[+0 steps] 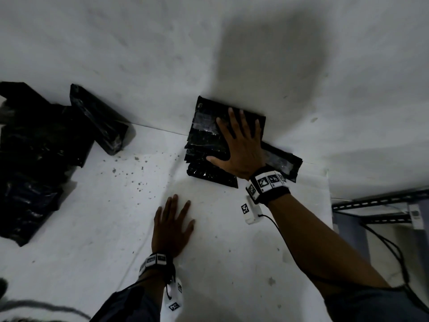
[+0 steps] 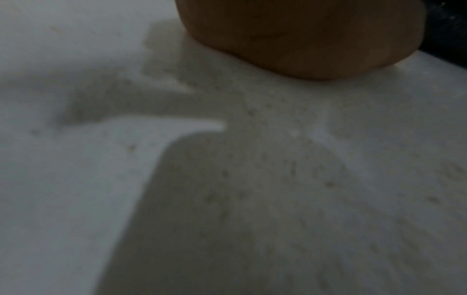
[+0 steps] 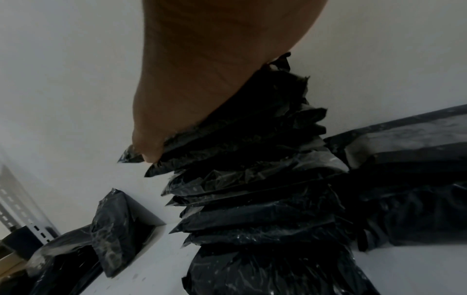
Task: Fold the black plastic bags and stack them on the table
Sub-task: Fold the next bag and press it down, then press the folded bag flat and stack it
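A stack of folded black plastic bags point(image 1: 206, 140) stands at the back of the white table point(image 1: 116, 217), against the wall. My right hand point(image 1: 241, 145) lies flat on top of the stack, fingers spread and straight. The right wrist view shows the palm point(image 3: 202, 79) pressing on the layered stack of bags point(image 3: 252, 199). My left hand point(image 1: 173, 225) rests flat on the bare table in front of the stack, fingers straight, holding nothing. In the left wrist view only the heel of the left hand point(image 2: 303, 36) on the table point(image 2: 76, 179) shows.
A heap of loose black bags point(image 1: 34, 159) covers the table's left side, with one bag point(image 1: 99, 119) leaning on the wall. Another dark bag point(image 1: 281, 161) lies behind the stack to the right. A metal rack point(image 1: 380, 205) stands past the table's right edge.
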